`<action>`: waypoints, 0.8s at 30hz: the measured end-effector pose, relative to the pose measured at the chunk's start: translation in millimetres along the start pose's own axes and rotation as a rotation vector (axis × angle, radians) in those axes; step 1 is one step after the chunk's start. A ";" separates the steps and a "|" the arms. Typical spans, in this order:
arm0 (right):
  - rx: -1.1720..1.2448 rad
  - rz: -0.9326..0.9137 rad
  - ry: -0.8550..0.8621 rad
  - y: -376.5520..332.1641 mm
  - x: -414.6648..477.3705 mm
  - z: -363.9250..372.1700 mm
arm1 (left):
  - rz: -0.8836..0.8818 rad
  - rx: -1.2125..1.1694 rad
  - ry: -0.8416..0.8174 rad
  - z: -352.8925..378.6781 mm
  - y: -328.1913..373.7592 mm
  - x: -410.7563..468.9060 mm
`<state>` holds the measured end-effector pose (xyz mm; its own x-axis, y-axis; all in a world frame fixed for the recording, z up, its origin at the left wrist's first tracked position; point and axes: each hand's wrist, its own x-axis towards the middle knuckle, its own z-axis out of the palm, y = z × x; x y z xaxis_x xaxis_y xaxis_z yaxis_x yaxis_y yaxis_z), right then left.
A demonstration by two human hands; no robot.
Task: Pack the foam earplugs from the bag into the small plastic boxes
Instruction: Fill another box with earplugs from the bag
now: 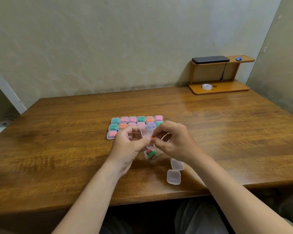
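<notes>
1. The left hand (pixel 127 142) gripped a small clear box (pixel 146 131) just in front of the grid of filled boxes (pixel 123 123). The box was open, with its lid tipped up and away from the person.
2. The right hand (pixel 174 141) pinched an orange earplug (pixel 153 137) at the box's near edge. Only a stub showed between the fingertips, so I cannot tell its long axis.
3. In the grid's boxes, green, pink, orange and purple earplugs lay crosswise, with their long axes running left to right.
4. A clear bag (pixel 150 152) lay nearer the person than the grid, beneath the hands, with pink and green earplugs inside.
5. Two shut, empty boxes (pixel 173 177) sat nearer than the grid and to its right, close to the table's front edge.
6. The table (pixel 57 132) was glossy brown wood against a pale, stained wall (pixel 108 48).
7. Far behind the grid to the right stood a wooden shelf (pixel 218 89). It carried a black phone (pixel 210 59), blue clips (pixel 239 57) and a tape roll (pixel 206 86).
</notes>
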<state>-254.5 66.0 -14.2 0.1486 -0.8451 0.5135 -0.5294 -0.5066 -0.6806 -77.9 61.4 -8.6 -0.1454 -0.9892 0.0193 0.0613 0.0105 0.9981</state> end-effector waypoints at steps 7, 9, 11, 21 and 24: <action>-0.060 0.006 0.159 2.1 0.4 -18.1 | 0.013 0.059 0.071 -10.2 -5.1 8.5; -0.122 0.064 0.254 8.6 -1.4 -30.5 | 0.001 0.083 0.111 -15.5 -6.9 12.7; -0.194 0.162 0.308 16.9 -4.4 -39.5 | -0.045 0.093 0.145 -19.9 -9.4 16.8; -0.208 0.393 0.162 35.6 -5.3 -34.1 | -0.181 0.152 0.095 -12.6 -19.9 24.0; -0.175 0.356 0.050 33.1 0.1 -29.2 | -0.193 0.156 0.080 -10.7 -20.9 24.2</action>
<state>-296.4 54.1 -21.5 -0.1085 -0.9512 0.2888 -0.6755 -0.1426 -0.7234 -72.1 35.7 -29.7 -0.0608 -0.9834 -0.1711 -0.1136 -0.1635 0.9800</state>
